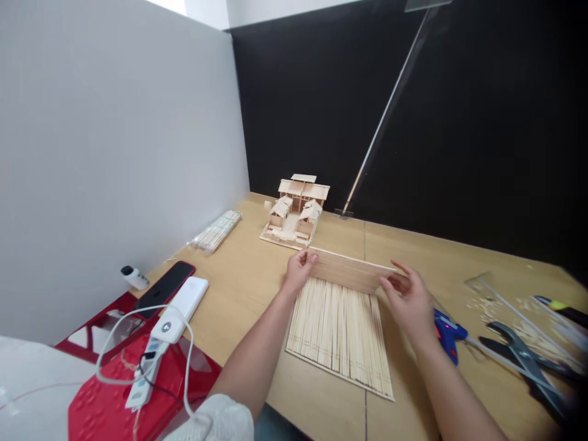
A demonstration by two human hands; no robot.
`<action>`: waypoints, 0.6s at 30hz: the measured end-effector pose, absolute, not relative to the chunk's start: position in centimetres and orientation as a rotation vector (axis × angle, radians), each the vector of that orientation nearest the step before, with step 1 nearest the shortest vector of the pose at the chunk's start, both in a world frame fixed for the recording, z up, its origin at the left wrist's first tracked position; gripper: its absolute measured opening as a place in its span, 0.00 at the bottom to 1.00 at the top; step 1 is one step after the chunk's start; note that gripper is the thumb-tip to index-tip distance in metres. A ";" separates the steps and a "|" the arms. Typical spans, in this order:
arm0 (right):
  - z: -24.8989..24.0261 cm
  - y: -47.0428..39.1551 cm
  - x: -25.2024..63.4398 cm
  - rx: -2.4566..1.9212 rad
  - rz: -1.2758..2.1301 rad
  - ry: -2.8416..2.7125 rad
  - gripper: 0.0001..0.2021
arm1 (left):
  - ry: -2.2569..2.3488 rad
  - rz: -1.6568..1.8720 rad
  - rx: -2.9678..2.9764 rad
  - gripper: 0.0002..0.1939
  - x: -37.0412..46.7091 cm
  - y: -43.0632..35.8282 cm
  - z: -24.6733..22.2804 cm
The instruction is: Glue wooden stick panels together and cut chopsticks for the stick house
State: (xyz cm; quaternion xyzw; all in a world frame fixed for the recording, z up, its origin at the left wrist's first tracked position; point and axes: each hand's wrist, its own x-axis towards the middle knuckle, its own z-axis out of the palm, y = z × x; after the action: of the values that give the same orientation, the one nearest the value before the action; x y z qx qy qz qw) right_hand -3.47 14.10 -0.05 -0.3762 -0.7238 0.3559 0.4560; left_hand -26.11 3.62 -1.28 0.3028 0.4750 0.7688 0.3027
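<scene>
A long, narrow wooden panel (pixel 346 270) stands on edge across the far end of a flat mat of thin wooden sticks (pixel 339 327). My left hand (pixel 298 269) pinches the panel's left end between thumb and fingers. At the right end, my right hand (pixel 407 294) grips the panel with the thumb on the near side and the fingers partly behind it. Beyond the panel sits a small wooden model of houses (pixel 296 211).
Left are a bag of sticks (pixel 217 231), a phone (pixel 166 288), a white power bank (pixel 181 306), a power strip (pixel 147 373) and a red stool (pixel 114 404). Right are a blue glue gun (pixel 448 334), pliers (pixel 523 352) and stick scraps (pixel 528 331). A black wall (pixel 321 110) stands behind.
</scene>
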 end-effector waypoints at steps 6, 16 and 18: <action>-0.2 13.4 -3.3 -0.966 0.834 -1.806 0.26 | 1.267 2.017 0.786 0.23 -26.3 3.5 -1.2; 0.2 12.5 -3.5 -0.883 0.787 -1.859 0.24 | 1.370 1.994 0.777 0.17 -26.2 3.2 -0.6; 0.5 12.3 -3.5 -0.851 0.759 -1.870 0.24 | 1.400 1.994 0.815 0.17 -26.3 3.2 -0.7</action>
State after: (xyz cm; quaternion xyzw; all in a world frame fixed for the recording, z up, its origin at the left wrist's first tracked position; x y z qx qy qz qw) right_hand -3.45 12.33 0.47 -0.3455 -0.7591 0.3080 0.4578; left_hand -26.28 3.15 -0.66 0.3044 0.5228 0.7446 0.2821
